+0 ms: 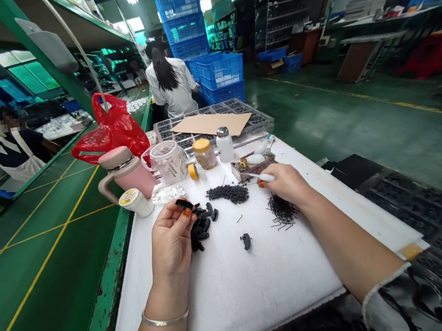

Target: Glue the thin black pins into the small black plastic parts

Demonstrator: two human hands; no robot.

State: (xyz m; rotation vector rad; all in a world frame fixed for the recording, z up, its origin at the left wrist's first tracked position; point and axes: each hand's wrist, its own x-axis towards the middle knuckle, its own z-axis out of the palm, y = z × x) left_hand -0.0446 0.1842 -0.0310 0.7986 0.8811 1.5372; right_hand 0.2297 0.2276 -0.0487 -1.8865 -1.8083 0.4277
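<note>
Right now I am pinching a small black part in my left hand, lifting it off the pile of parts to see it; my right hand is gripping a white tool, its tip toward the heap of tiny black pieces, with the thin pins lying under my wrist on the white mat.

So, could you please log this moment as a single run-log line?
left hand: holds black plastic part | right hand: holds white tool | white pad: pile of black parts, thin black pins

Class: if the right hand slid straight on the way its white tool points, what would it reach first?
Probably the heap of small black grains, just past the right hand and white tool; depth is unclear.
</note>
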